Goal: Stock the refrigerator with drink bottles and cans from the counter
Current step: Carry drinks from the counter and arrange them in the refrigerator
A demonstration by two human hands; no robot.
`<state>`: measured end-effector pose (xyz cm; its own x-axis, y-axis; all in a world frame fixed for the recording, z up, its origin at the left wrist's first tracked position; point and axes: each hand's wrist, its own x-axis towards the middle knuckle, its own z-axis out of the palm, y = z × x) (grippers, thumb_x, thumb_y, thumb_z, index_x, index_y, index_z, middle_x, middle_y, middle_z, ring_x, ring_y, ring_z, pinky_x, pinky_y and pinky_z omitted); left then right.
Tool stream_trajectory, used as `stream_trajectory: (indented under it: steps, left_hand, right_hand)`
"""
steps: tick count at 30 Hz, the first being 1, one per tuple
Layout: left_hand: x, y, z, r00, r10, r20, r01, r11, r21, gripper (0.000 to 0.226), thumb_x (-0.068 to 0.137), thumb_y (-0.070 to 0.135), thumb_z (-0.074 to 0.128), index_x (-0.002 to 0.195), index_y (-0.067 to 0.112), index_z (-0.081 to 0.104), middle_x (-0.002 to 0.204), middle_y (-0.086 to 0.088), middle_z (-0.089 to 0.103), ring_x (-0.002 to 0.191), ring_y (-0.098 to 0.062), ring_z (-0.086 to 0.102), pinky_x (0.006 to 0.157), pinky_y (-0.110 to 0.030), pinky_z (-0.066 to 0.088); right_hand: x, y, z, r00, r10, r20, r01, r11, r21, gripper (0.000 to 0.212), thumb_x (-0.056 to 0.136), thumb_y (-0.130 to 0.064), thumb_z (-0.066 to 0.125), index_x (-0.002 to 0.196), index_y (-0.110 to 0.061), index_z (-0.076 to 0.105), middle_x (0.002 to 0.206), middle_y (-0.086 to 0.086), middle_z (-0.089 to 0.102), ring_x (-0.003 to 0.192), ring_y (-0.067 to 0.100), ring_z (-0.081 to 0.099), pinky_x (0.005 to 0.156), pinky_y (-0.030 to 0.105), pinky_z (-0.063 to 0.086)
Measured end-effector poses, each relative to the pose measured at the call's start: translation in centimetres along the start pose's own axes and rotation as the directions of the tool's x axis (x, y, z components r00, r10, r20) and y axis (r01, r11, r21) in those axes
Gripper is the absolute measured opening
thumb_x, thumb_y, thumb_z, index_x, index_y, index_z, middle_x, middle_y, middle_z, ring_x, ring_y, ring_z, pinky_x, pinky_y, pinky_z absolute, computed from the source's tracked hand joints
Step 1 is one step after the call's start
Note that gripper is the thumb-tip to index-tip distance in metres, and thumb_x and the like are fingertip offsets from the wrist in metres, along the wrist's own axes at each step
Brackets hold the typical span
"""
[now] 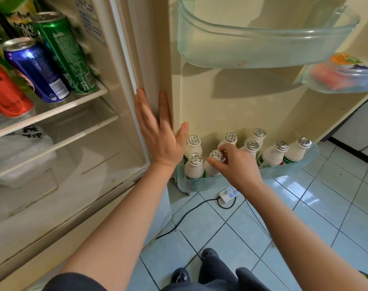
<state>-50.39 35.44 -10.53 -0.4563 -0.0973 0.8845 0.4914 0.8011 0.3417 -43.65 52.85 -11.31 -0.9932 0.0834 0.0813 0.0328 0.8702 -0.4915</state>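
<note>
White plastic with a foil cap: the bottle (210, 169) under the right hand (238, 164) stands upright in the front row of the lower door bin (288, 172), touching the neighbouring bottle (194, 168) on its left. The right-hand fingers curl over the cap and pinch it. The left hand (158, 139) lies flat against the cabinet edge (149, 59) by the hinge, fingers straight, grasping nothing.

Judgement: the step in hand is seating this bottle among the eight in the bin. The next move calls for letting go of the cap without tipping the row, then a return to the counter, which is not in view. The right hand hides the part of the bin just behind it, so spare room there cannot be judged.

Surroundings: a green can (67, 57), a blue can (36, 70) and a red can (6, 95) stand on an interior shelf, with a plastic bag (21, 156) below. A power strip (229, 194) and its cable lie on the tiles under the door, near the feet, and are a likely trip hazard.
</note>
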Motion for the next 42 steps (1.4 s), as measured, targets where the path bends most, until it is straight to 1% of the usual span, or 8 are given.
stream_trajectory:
  steps: [12, 17, 20, 24, 27, 31, 36, 42]
  left_hand:
    - [-0.1, 0.0, 0.1, 1.0, 0.007, -0.01, -0.008, 1.0, -0.013, 0.065, 0.095, 0.049, 0.031, 0.136, -0.002, 0.035, 0.139, -0.045, 0.022, 0.135, -0.052, 0.025, 0.114, -0.05, 0.021]
    - [-0.1, 0.0, 0.1, 1.0, 0.004, -0.005, -0.004, 1.0, -0.023, 0.065, 0.095, 0.049, 0.032, 0.138, 0.0, 0.034, 0.14, -0.045, 0.021, 0.136, -0.05, 0.023, 0.115, -0.049, 0.021]
    - [-0.1, 0.1, 0.1, 1.0, 0.001, -0.001, -0.001, 1.0, -0.022, 0.065, 0.095, 0.049, 0.032, 0.139, 0.001, 0.033, 0.14, -0.044, 0.02, 0.136, -0.049, 0.023, 0.115, -0.049, 0.02]
    - [-0.1, 0.1, 0.0, 1.0, -0.001, -0.002, 0.001, 1.0, -0.018, 0.066, 0.095, 0.05, 0.031, 0.139, 0.001, 0.033, 0.142, -0.04, 0.02, 0.136, -0.049, 0.023, 0.115, -0.048, 0.02]
    - [-0.2, 0.1, 0.0, 1.0, 0.002, 0.001, -0.002, 1.0, -0.012, 0.066, 0.095, 0.05, 0.03, 0.139, 0.0, 0.034, 0.141, -0.04, 0.021, 0.136, -0.049, 0.024, 0.115, -0.048, 0.02]
    - [-0.1, 0.2, 0.0, 1.0, -0.007, 0.01, 0.008, 1.0, -0.009, 0.066, 0.096, 0.05, 0.029, 0.138, 0.0, 0.034, 0.14, -0.044, 0.022, 0.135, -0.051, 0.024, 0.115, -0.049, 0.021]
    - [-0.1, 0.2, -0.1, 1.0, -0.012, 0.013, 0.013, 1.0, -0.014, 0.065, 0.096, 0.05, 0.029, 0.138, 0.001, 0.034, 0.14, -0.044, 0.021, 0.136, -0.05, 0.023, 0.116, -0.048, 0.019]
    - [-0.1, 0.3, -0.1, 1.0, -0.006, 0.011, 0.006, 1.0, -0.023, 0.065, 0.095, 0.05, 0.03, 0.139, 0.002, 0.034, 0.142, -0.039, 0.02, 0.136, -0.051, 0.024, 0.116, -0.047, 0.019]
  right_hand:
    - [0.1, 0.2, -0.4, 0.995, 0.033, -0.094, -0.027, 0.998, 0.057, 0.045, 0.068, -0.062, 0.067, 0.076, -0.02, 0.055, 0.064, -0.005, 0.059, 0.062, 0.013, 0.054, 0.05, 0.021, 0.035]
    - [0.1, 0.1, -1.0, 0.999, 0.042, -0.012, -0.041, 0.997, 0.063, 0.053, 0.068, -0.061, 0.071, 0.083, -0.011, 0.064, 0.075, 0.0, 0.066, 0.073, 0.016, 0.061, 0.065, 0.033, 0.05]
    - [0.4, 0.2, -2.3, 0.997, 0.047, 0.069, -0.055, 0.992, 0.115, 0.047, 0.07, -0.063, 0.067, 0.083, -0.018, 0.064, 0.076, -0.008, 0.066, 0.073, 0.008, 0.06, 0.066, 0.027, 0.049]
    - [0.9, 0.3, -3.3, 0.993, 0.001, -0.116, 0.018, 0.986, 0.167, 0.025, 0.088, -0.037, 0.058, 0.075, -0.016, 0.062, 0.06, -0.011, 0.057, 0.056, 0.006, 0.053, 0.053, 0.024, 0.038]
    - [2.1, 0.4, -3.8, 0.989, -0.05, -0.137, 0.06, 0.996, 0.069, 0.014, 0.09, -0.024, 0.057, 0.094, -0.013, 0.065, 0.08, -0.005, 0.064, 0.07, 0.014, 0.055, 0.062, 0.026, 0.04]
    - [3.7, 0.7, -4.1, 0.993, -0.118, -0.017, 0.115, 0.985, -0.131, 0.031, 0.09, -0.027, 0.055, 0.119, -0.016, 0.059, 0.111, 0.006, 0.061, 0.095, 0.027, 0.059, 0.074, 0.034, 0.049]
    - [5.0, 0.6, -3.6, 0.985, -0.114, 0.132, 0.165, 0.852, -0.497, 0.035, 0.092, -0.033, 0.051, 0.123, -0.018, 0.052, 0.099, 0.005, 0.066, 0.09, 0.028, 0.06, 0.061, 0.029, 0.041]
    - [6.2, -0.3, -3.2, 0.991, -0.083, 0.107, 0.12, 0.9, -0.419, 0.035, 0.091, -0.04, 0.055, 0.112, -0.012, 0.059, 0.099, 0.01, 0.067, 0.089, 0.03, 0.062, 0.065, 0.033, 0.044]
